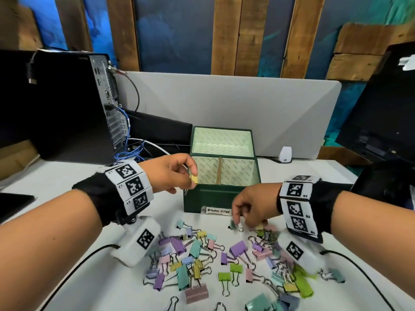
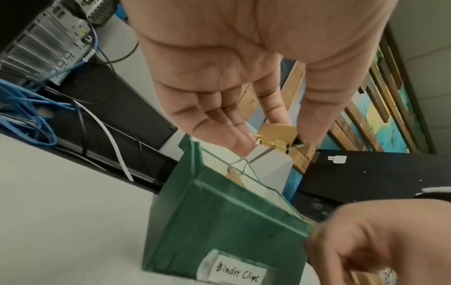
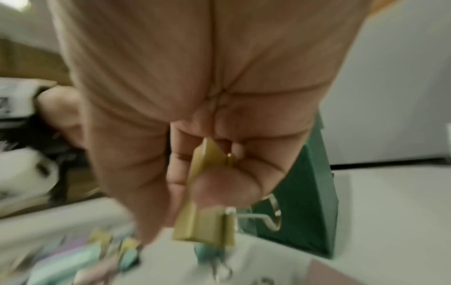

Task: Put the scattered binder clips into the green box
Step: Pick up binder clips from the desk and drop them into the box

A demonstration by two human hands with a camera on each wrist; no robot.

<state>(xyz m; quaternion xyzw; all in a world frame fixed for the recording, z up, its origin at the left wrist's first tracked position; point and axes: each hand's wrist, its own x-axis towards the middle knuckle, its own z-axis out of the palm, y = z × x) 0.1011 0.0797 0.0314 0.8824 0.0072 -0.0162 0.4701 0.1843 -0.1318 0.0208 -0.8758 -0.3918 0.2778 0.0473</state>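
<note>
Pinching a yellow binder clip (image 2: 277,135) between thumb and fingertips, the left hand (image 1: 167,173) hangs over the near left corner of the green box (image 1: 210,199), with the clip's wire handle dangling just above the rim. The box stands on the white worktop (image 1: 67,194) with its lid tipped back; a wooden divider (image 1: 218,170) splits the inside in two, and a handwritten label (image 1: 216,211) on the front reads "Binder Clips".

The right hand (image 1: 254,209) is down in front of the box, near its right corner. From the wrist view it grips an olive-yellow clip (image 3: 205,212) between thumb and curled fingers, though that view is blurred.

Most of the binder clips (image 1: 202,261) lie loose on the worktop in front of the box: purple, teal, pink, yellow and green ones in a tangled spread between the two wrists. A black computer tower (image 1: 56,104) with blue cables (image 1: 132,151) stands at the back left, and a small white device (image 1: 285,154) sits to the right of the box.
</note>
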